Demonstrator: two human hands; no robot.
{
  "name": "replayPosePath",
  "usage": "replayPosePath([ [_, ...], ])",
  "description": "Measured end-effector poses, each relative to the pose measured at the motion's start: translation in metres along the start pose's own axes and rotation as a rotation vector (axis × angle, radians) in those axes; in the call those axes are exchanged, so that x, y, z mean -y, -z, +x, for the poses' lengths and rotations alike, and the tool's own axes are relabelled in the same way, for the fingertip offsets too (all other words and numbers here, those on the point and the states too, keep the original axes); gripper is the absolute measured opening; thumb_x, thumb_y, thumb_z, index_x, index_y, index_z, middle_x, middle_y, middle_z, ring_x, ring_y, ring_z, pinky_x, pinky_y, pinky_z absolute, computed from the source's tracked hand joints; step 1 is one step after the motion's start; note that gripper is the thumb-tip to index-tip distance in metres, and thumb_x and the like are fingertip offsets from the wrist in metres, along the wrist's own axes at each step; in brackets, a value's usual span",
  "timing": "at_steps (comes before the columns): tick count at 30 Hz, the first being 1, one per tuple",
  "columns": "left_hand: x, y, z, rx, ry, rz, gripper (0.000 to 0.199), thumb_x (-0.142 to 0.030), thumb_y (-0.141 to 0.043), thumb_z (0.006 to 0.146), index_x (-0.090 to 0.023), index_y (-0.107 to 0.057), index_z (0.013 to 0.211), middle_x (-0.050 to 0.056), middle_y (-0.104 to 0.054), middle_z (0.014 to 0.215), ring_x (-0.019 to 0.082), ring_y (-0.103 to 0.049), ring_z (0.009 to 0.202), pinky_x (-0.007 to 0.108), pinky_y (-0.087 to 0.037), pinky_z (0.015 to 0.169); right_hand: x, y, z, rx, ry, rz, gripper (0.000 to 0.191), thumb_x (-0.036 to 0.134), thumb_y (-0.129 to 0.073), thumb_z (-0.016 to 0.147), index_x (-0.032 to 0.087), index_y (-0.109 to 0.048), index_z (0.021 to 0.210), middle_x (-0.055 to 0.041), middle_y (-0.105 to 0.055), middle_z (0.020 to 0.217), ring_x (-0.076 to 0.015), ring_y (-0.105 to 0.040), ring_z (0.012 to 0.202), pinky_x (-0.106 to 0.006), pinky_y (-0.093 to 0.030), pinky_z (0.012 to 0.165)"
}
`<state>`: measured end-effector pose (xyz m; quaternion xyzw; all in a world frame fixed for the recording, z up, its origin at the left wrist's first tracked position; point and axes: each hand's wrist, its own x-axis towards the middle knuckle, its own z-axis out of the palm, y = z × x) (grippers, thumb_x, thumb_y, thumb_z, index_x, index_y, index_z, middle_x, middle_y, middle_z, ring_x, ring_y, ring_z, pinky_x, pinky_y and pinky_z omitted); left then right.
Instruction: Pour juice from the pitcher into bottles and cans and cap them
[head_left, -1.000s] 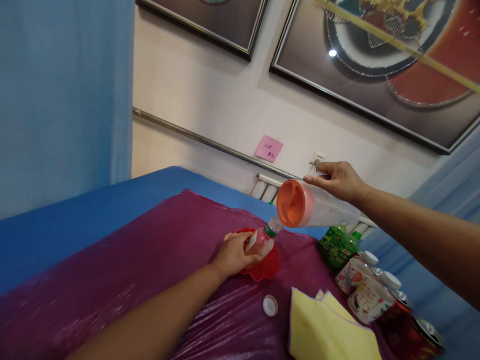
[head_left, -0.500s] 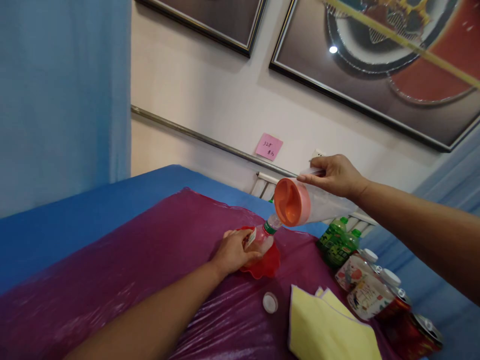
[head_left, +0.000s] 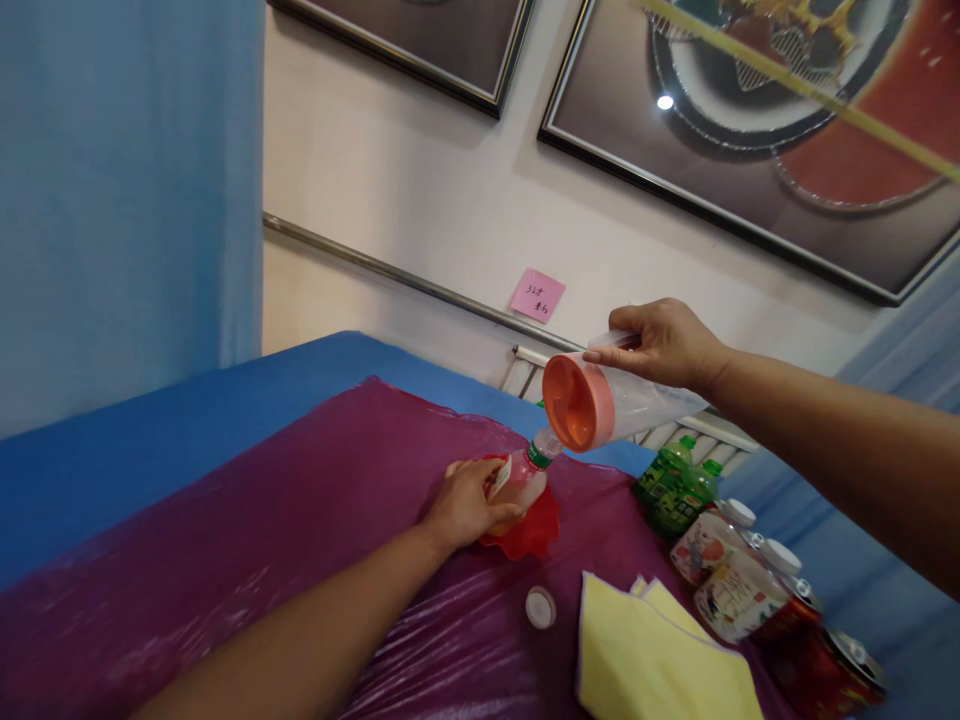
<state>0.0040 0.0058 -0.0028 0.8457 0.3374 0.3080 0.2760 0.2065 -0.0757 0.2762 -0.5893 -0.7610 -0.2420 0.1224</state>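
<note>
My left hand is closed around a clear plastic bottle with a green band at its neck. The bottle's mouth is uncapped, and a red scalloped dish lies beneath it. Up to the right, my right hand grips the handle of a translucent pitcher. This pitcher is tilted left, and its orange lid sits right at the bottle's mouth. Whether liquid is flowing between them I cannot tell. A white bottle cap rests on the purple plastic sheet nearer to me.
A folded yellow cloth lies at the front right. Along the right edge stand green-capped bottles, white-lidded containers and red cans. Behind the blue table surface are a wall with a metal rail and a pink note.
The pitcher and my right hand have shifted slightly left and up, and the pitcher's raised back end tips a little more. My left hand and the bottle have stayed almost still.
</note>
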Motion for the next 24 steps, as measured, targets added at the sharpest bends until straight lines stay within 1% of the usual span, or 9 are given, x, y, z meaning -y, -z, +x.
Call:
replayPosePath([
  [4, -0.002, 0.001, 0.000, 0.014, 0.016, 0.006, 0.050, -0.053, -0.085, 0.066, -0.024, -0.071, 0.105, 0.005, -0.075, 0.105, 0.029, -0.065, 0.103, 0.038, -0.041, 0.091, 0.000, 0.001, 0.000, 0.008, 0.003, -0.018, 0.065, 0.083, -0.051, 0.080, 0.023, -0.038, 0.058, 0.0034, -0.038, 0.052, -0.0113, -0.029, 0.051, -0.030, -0.025, 0.055],
  [8, -0.003, 0.003, 0.000, 0.031, 0.022, 0.011, 0.049, -0.052, -0.085, 0.066, -0.025, -0.071, 0.105, 0.003, -0.075, 0.105, 0.028, -0.065, 0.101, 0.037, -0.041, 0.089, -0.002, -0.001, -0.002, 0.003, 0.001, -0.031, 0.064, 0.082, -0.051, 0.082, 0.023, -0.038, 0.059, 0.0031, -0.039, 0.052, -0.0117, -0.029, 0.052, -0.030, -0.026, 0.055],
  [19, -0.002, 0.002, -0.002, 0.004, 0.013, -0.010, 0.044, -0.052, -0.085, 0.066, -0.025, -0.070, 0.097, 0.003, -0.074, 0.099, 0.031, -0.065, 0.101, 0.039, -0.042, 0.090, -0.003, -0.003, -0.006, -0.026, -0.007, -0.005, 0.060, 0.075, -0.055, 0.084, 0.023, -0.037, 0.058, 0.0036, -0.039, 0.053, -0.0113, -0.030, 0.052, -0.031, -0.026, 0.055],
  [24, 0.000, 0.001, -0.004, -0.010, 0.007, -0.008, 0.037, -0.049, -0.083, 0.071, -0.024, -0.069, 0.095, 0.003, -0.073, 0.098, 0.031, -0.063, 0.102, 0.039, -0.043, 0.088, -0.006, -0.007, -0.013, -0.037, -0.042, 0.028, 0.058, 0.072, -0.053, 0.086, 0.024, -0.034, 0.060, 0.0046, -0.035, 0.054, -0.0114, -0.028, 0.053, -0.031, -0.026, 0.055],
])
